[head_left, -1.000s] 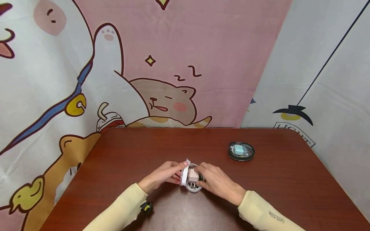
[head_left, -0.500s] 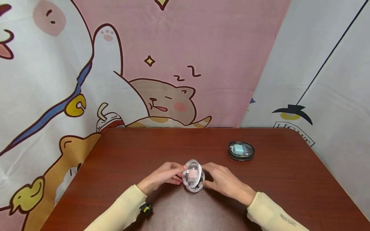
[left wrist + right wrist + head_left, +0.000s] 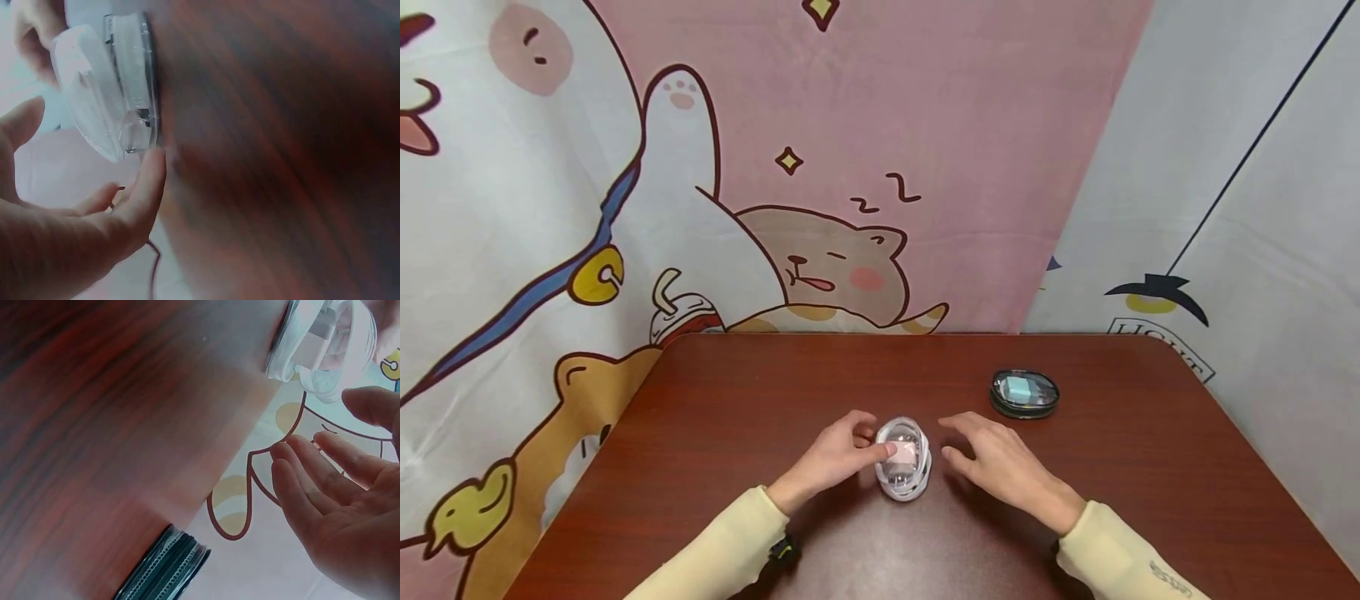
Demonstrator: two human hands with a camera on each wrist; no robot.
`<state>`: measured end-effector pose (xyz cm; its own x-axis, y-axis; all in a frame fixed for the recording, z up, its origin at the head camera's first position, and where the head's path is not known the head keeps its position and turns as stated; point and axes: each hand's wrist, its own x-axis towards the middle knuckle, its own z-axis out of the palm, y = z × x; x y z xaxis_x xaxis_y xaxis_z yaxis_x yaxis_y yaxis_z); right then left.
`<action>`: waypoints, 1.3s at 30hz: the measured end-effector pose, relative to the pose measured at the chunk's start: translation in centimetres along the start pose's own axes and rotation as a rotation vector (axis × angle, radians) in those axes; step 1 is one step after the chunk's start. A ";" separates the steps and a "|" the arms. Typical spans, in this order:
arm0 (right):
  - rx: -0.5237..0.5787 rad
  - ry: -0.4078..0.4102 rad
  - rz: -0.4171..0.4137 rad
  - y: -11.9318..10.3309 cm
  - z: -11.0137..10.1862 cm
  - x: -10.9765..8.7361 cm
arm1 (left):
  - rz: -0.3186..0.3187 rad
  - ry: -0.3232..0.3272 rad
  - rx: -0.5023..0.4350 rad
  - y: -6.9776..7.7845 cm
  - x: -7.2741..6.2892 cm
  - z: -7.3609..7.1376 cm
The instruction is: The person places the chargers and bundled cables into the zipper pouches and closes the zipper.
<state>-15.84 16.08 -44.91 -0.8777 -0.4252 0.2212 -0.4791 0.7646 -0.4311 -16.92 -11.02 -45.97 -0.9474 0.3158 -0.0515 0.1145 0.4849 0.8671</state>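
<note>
A small oval clear zip case (image 3: pixel 917 429) with a white rim lies on the table between the hands. Inside it shows a pale pink charger plug (image 3: pixel 906 452) with metal prongs. In both wrist views its clear lid (image 3: pixel 87 94) stands partly raised from the base. My left hand (image 3: pixel 835 454) is at the case's left side, its thumb over the lid in the head view; whether the thumb touches it I cannot tell. To the right, apart from the case, my right hand (image 3: pixel 1003 458) holds nothing, fingers loosely extended.
Farther back on the right sits a black-edged oval zip case (image 3: pixel 1025 394) with a light blue block inside. The brown wooden table (image 3: pixel 820 375) has rounded far corners. Behind it hangs a cartoon-printed cloth (image 3: pixel 985 167).
The lid has swung over from the left and come down over the plug. My right hand has drawn away to the right, and the left thumb now lies over the lid.
</note>
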 end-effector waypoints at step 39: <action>0.011 -0.030 0.016 1.1 0.3 0.4 | 0.740 -0.150 0.756 -0.1 -0.5 1.5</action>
<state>-16.75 16.63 -45.52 -0.8845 -0.4272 0.1875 -0.4642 0.7664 -0.4440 -15.99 -10.02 -46.72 -0.5263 0.8106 0.2568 0.8501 0.4954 0.1783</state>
